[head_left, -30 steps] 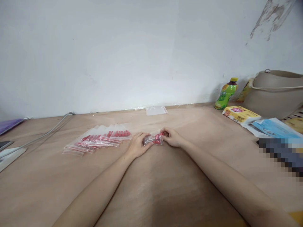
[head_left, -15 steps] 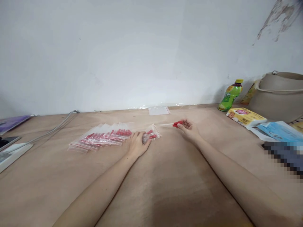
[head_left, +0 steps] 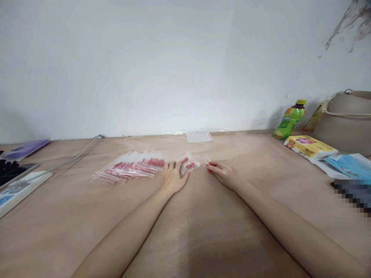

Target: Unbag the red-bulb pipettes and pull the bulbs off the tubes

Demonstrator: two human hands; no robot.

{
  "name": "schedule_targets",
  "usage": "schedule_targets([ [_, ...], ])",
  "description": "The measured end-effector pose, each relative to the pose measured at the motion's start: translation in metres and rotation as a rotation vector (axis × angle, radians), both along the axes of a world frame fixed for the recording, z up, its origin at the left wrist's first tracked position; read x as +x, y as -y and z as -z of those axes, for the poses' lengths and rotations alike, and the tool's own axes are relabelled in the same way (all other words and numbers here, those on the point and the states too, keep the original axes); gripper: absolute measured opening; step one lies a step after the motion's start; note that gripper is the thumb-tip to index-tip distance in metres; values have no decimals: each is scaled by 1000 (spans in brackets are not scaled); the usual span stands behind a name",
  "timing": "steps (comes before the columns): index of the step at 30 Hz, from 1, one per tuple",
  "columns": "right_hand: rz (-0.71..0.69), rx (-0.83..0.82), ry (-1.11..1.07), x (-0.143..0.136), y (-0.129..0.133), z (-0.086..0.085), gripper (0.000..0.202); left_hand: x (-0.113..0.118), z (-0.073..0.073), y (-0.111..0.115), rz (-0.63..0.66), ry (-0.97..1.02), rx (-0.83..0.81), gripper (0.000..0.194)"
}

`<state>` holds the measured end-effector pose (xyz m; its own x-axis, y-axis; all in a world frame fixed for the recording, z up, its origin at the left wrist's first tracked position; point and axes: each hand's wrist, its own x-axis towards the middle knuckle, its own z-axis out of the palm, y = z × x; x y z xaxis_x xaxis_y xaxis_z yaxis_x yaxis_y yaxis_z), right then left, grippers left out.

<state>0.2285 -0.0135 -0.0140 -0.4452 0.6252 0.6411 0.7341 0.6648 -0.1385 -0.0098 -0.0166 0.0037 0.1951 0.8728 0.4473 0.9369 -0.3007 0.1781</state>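
My left hand [head_left: 173,178] lies on the table with its fingers spread, over the edge of a small clear zip bag [head_left: 190,162] with red pieces inside. To the left of that hand, several clear bags [head_left: 130,166] with red pieces overlap in a fanned row. My right hand [head_left: 224,173] is closed around red-ended items [head_left: 209,166] with clear, thin tips, low over the table to the right of the single bag. Its fingers partly hide these items.
A flat clear bag [head_left: 199,137] lies near the wall. At right are a green bottle [head_left: 290,119], a yellow pack [head_left: 310,146], a blue packet [head_left: 349,165], a dark pixelated object [head_left: 352,193] and a grey-beige bag [head_left: 344,127]. A power strip [head_left: 24,189] with a cable [head_left: 77,156] is at left.
My right hand has moved down and slightly left, closer to the single bag, and the red-ended items now point up-left. The whole view has shifted a little.
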Motion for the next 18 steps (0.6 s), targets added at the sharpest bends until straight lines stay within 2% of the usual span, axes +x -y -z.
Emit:
schedule_targets([
  [6, -46, -51, 65, -4, 0, -7, 27, 0, 1, -1, 18, 9, 18, 49],
  [11, -53, -74, -5, -11, -2, -6, 24, 1, 1, -1, 27, 48, 17, 49],
  [18, -50, -11, -125, -13, -1, -5, 24, 0, 1, -1, 22, 39, 14, 50],
])
